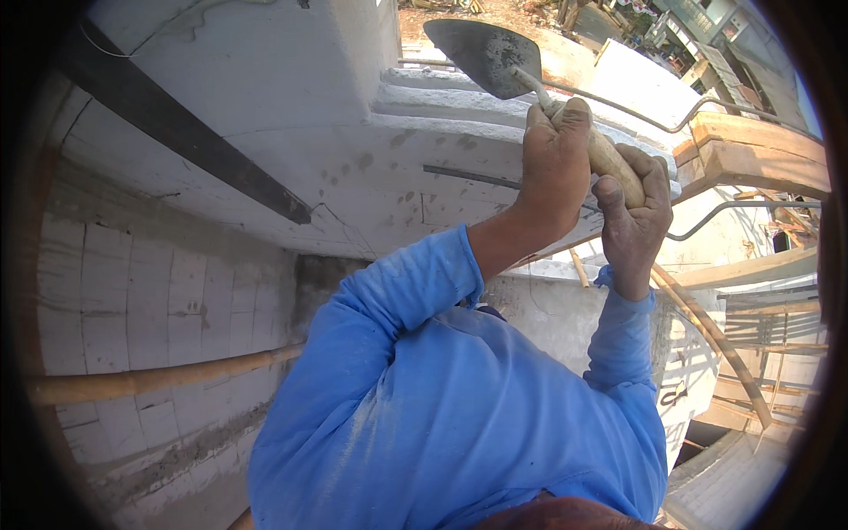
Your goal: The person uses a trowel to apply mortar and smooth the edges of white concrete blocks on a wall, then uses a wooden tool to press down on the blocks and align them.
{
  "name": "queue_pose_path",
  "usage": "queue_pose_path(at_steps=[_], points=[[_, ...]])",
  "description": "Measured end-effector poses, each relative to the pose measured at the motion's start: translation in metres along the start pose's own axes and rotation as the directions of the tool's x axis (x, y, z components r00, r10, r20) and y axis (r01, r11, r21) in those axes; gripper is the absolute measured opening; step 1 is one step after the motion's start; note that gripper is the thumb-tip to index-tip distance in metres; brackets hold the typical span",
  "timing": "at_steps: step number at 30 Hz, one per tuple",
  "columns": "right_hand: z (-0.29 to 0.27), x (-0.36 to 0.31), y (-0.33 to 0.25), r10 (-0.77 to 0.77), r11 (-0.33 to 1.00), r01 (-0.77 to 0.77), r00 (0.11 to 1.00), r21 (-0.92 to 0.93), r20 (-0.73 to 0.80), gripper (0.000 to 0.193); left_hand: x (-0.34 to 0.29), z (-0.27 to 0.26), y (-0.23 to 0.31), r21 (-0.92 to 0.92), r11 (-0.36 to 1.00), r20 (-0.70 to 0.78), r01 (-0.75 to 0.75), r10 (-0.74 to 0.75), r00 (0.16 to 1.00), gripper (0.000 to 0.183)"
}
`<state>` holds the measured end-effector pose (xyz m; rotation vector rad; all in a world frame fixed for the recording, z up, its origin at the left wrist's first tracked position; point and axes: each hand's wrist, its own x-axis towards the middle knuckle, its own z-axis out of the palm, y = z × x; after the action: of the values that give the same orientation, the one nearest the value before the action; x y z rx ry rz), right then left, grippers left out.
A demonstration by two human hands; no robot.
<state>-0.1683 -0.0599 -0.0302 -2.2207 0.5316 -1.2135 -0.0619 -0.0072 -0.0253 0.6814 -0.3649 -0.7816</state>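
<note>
A pointed trowel (490, 58) is raised in front of me at the upper right, its grey blade smeared with dried mortar and tilted toward the upper left. My left hand (558, 163) is closed around the neck and upper part of its pale handle, with the thumb along it. My right hand (640, 216) wraps the lower end of the same handle, fingers curled and dusty. Both blue sleeves reach up to the tool. Behind the hands runs a white plastered ledge (450, 106) with stepped edges; the blade stands apart from it as far as I can see.
A dark metal beam (185, 124) slants across the upper left. A bamboo pole (168, 375) crosses the lower left before a block wall (141, 300). To the right are wooden beams (760, 155), bent steel bars (751, 205) and a slanting bamboo pole (720, 340). Rubble ground lies beyond the ledge.
</note>
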Motion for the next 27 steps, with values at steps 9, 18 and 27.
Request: queue_pose_path(at_steps=[9, 18, 27], points=[[-0.011, 0.049, 0.01, -0.278, 0.96, 0.276, 0.958, 0.04, 0.064, 0.038, 0.047, -0.033, 0.047, 0.543, -0.561, 0.822, -0.624, 0.506, 0.261, 0.017], [0.008, 0.072, 0.014, -0.351, 0.936, 0.338, 0.912, 0.093, 0.213, 0.035, 0.082, -0.065, 0.054, 0.539, -0.475, 0.842, -0.696, 0.321, 0.433, 0.011], [0.017, 0.079, 0.015, -0.319, 0.948, 0.305, 0.912, 0.093, 0.258, 0.04, 0.086, -0.075, 0.06, 0.578, -0.385, 0.816, -0.72, 0.273, 0.509, 0.009]])
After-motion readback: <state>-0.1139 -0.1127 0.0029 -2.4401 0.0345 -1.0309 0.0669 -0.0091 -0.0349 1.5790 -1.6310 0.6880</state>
